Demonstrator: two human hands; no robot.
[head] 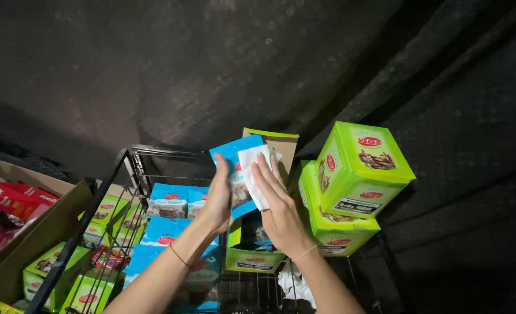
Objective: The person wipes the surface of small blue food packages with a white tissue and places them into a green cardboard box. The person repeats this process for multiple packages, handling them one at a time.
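My left hand (218, 197) holds a blue snack packet (235, 160) upright by its left edge. A white cloth (252, 171) is pressed flat against the front of the packet by my right hand (275, 203). Both hands are raised above a wire rack (147, 160) stocked with more blue packets (168, 203). Directly below the hands stands an open green carton (252, 256) with its brown flap (278, 145) turned up behind the held packet.
Two shut green cartons (359, 168) are stacked at the right of the open one. Green boxes (110, 212) fill the rack's left side. A brown cardboard box (20, 232) with red packets (11, 197) sits at far left. Crumpled white cloth (296, 285) lies on the rack. Dark floor lies beyond.
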